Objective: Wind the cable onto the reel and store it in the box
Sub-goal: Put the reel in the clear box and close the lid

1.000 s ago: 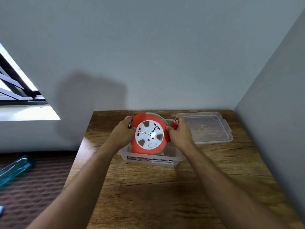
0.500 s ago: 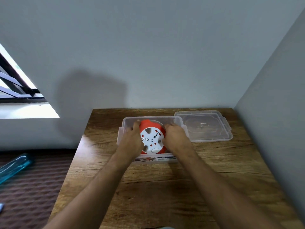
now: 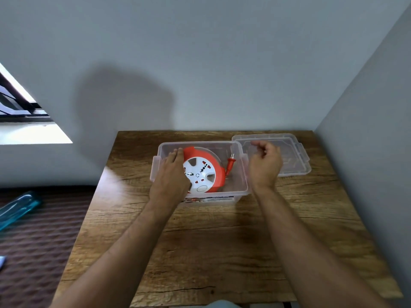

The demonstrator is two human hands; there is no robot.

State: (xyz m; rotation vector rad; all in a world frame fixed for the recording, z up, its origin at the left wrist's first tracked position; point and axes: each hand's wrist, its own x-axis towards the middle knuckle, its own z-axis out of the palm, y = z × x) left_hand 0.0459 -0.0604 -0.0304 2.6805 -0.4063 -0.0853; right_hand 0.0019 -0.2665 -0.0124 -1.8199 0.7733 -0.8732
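left hand [image 3: 172, 174]: it lies flat, fingers stretched, on the left part of the reel inside the box, a little left of the frame centre. it presses or steadies more than it grips; no fingers curl around anything.
right hand [image 3: 264, 165]: loosely curled, holding nothing, in the air above the right wall of the box and the near edge of the lid.
reel [image 3: 203, 172]: orange rim with a white face, it sits inside the box, tilted, with its face toward the camera. it touches the left hand; it is apart from the right hand, to the left of it in the frame.
cable and plug [image 3: 230, 164]: the cable seems wound, because no loose loops show; only the orange plug and a short tail stand beside the reel, between the reel and the right wall.
box [image 3: 243, 174]: clear plastic, open, on the wooden table [image 3: 222, 241], centre of the frame.
lid [image 3: 295, 156]: clear, lies flat on the table just right of the box, partly under the right hand.
progress: winding looks done and the reel is already in the box. what is left, i judge, is to settle the reel flat, take the left hand away and perhaps put the lid on.
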